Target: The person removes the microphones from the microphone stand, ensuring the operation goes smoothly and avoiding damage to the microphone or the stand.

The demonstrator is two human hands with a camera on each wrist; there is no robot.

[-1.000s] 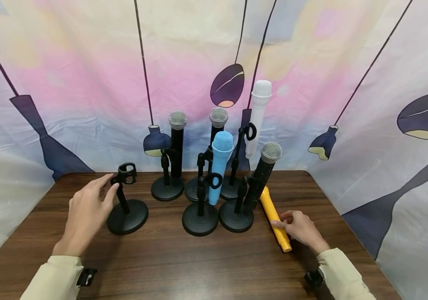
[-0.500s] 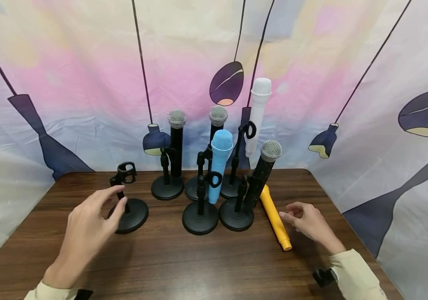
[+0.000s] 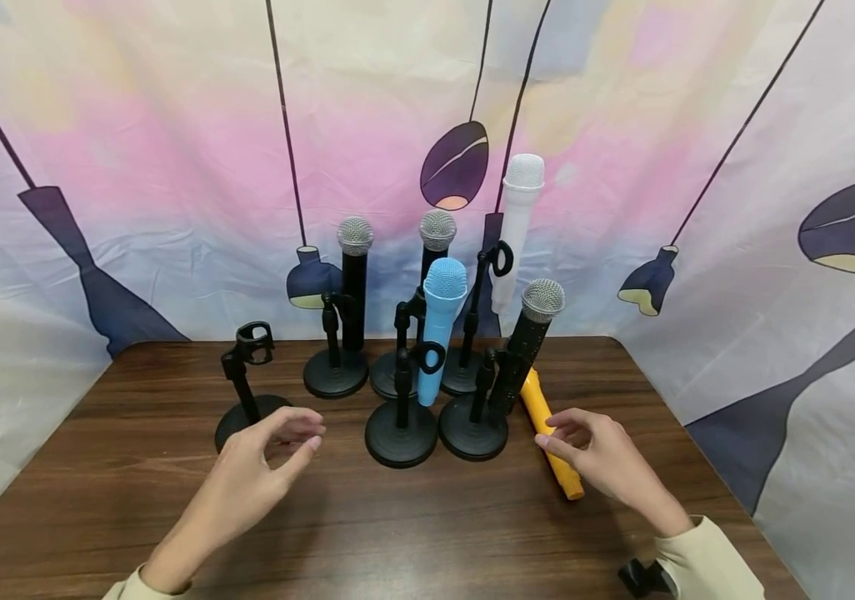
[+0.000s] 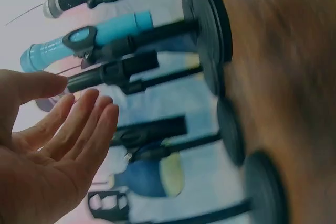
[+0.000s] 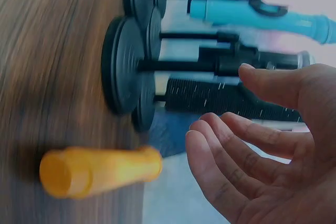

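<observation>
My left hand [image 3: 262, 467], thumb and fingers apart and holding nothing, hovers over the table just front-right of a black desk microphone stand [image 3: 244, 392] with a vacant clip. My right hand [image 3: 607, 454] is likewise free, its fingers loosely bent. In the head view its fingertips overlap a yellow microphone [image 3: 537, 406] lying on the table; the right wrist view shows a gap between hand and yellow microphone [image 5: 115, 170]. In the middle, a light-blue microphone [image 3: 440, 321] leans in a stand [image 3: 401, 433]. Right of it, a speckled black microphone [image 3: 521, 354] tilts in another stand [image 3: 474, 429].
Behind them stand two black microphones with silver heads [image 3: 355, 287] [image 3: 437, 232] in stands, and a tall white microphone [image 3: 516, 225] in a third. The brown wooden table [image 3: 397, 542] ends at a printed curtain [image 3: 195, 167] at the back.
My left hand has left the vacant stand's clip and come right and nearer. My right hand lifted off the yellow microphone, drew right, then came back over it. Microphones and stands stay in place.
</observation>
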